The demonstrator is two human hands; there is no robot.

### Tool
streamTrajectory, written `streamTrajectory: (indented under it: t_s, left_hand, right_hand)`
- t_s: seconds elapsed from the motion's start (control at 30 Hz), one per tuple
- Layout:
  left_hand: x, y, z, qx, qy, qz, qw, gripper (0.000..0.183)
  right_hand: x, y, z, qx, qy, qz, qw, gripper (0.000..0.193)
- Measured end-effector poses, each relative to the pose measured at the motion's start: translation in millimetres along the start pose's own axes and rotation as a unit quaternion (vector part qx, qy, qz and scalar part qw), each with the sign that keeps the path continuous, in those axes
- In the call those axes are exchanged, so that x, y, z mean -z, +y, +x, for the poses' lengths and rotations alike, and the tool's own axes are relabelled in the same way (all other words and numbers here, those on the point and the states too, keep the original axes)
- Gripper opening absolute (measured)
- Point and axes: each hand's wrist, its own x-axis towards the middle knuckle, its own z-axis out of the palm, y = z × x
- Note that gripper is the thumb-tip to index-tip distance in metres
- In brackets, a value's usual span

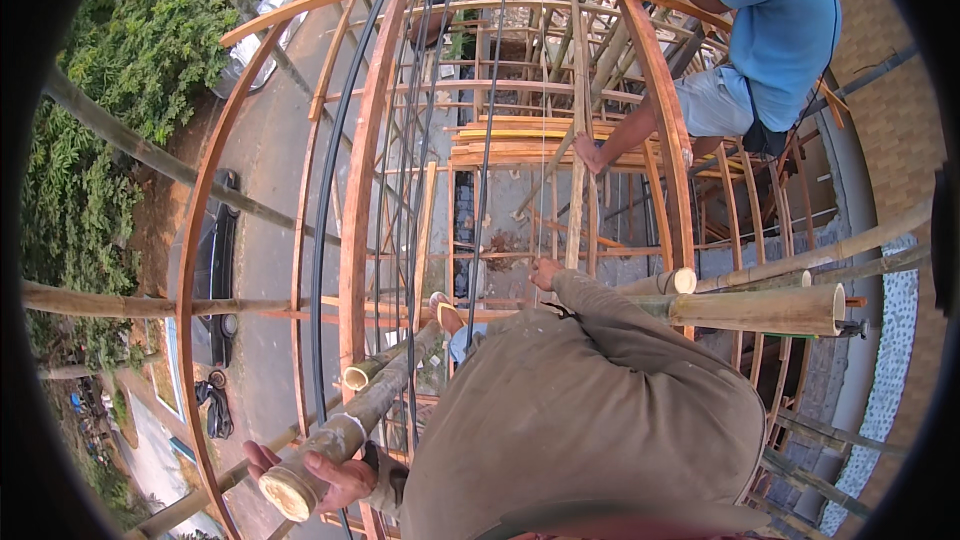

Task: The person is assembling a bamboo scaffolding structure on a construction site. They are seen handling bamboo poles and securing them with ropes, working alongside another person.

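Nearest, at the lower edge: the person's left hand [322,475], palm up and fingers curled loosely under the cut end of a thick bamboo pole [345,435], cradling it rather than clamping it; the pole slopes up and away toward the sandalled foot [447,316] planted on the frame. An olive long-sleeved shirt [590,420] fills the lower centre. Beyond it, the right hand [545,272] is extended forward with fingers closed around a thin upright bamboo strip [578,155] that rises through the frame. To the right, two cut bamboo poles [760,308] lie side by side, ends facing the camera. All around stands a curved timber rib framework [357,200], with black cables [330,190] running along the ribs. Farther off, upper right, a co-worker in a blue shirt [780,25] perches on the lattice, one bare foot [590,152] on a rib. Far below: paved ground, a dark parked car [215,270], green shrubs [130,40] at left.
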Motion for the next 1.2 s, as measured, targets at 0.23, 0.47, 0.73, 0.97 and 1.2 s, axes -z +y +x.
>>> streamTrajectory:
  t_s: [0.23, 0.47, 0.73, 0.97, 1.2]
  left_hand:
    - [0.4, 0.1, -0.9, 0.002, -0.009, 0.004, 1.000, 0.074]
    - [2.7, -3.9, -3.6, -0.002, -0.018, 0.047, 0.999, 0.067]
    - [5.3, -10.4, -5.9, -0.006, -0.010, 0.004, 1.000, 0.067]
    - [7.6, -10.6, -7.5, 0.032, 0.002, -0.029, 0.999, 0.074]
    - [5.2, -8.3, -7.7, 0.042, 0.010, -0.021, 0.999, 0.078]
  right_hand:
    - [8.5, -10.4, -10.0, -0.010, -0.023, -0.007, 1.000, 0.054]
    - [8.2, -12.4, -11.7, 0.001, -0.017, 0.003, 1.000, 0.053]
    - [11.6, -16.1, -17.5, -0.014, -0.021, 0.014, 1.000, 0.053]
    - [2.8, -8.5, -5.2, -0.003, -0.006, 0.005, 1.000, 0.054]
    - [-3.1, -0.7, 5.2, 0.010, 0.004, -0.012, 1.000, 0.053]
